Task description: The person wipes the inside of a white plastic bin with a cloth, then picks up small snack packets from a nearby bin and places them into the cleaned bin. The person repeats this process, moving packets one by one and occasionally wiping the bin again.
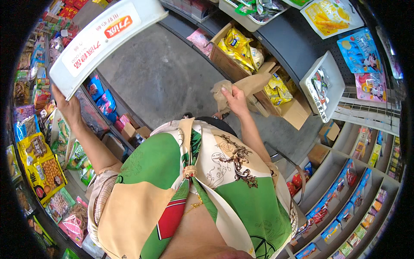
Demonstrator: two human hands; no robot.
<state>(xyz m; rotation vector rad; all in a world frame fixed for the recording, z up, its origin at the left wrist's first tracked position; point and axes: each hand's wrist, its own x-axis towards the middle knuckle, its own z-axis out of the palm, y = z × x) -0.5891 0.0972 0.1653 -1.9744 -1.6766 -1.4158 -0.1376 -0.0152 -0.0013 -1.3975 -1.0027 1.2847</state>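
Observation:
At the upper left, my left hand point(69, 108) grips the lower corner of a white plastic bin point(113, 30), which is tilted and bears red writing on its side. My right hand point(235, 99) is closed on a crumpled tan cloth point(222, 92), right of the middle; part of it stretches to the right, over the edge of a cardboard box point(292, 111) with yellow snack bags point(277, 89). The inside of the white bin is hidden from view.
Shelves of packaged snacks point(42, 162) run along the left. To the right stand a second white bin point(338, 77) with small packets, a cardboard box point(226, 58) of yellow bags, and tiered racks point(326, 194). Grey concrete floor point(155, 71) lies between the shelves.

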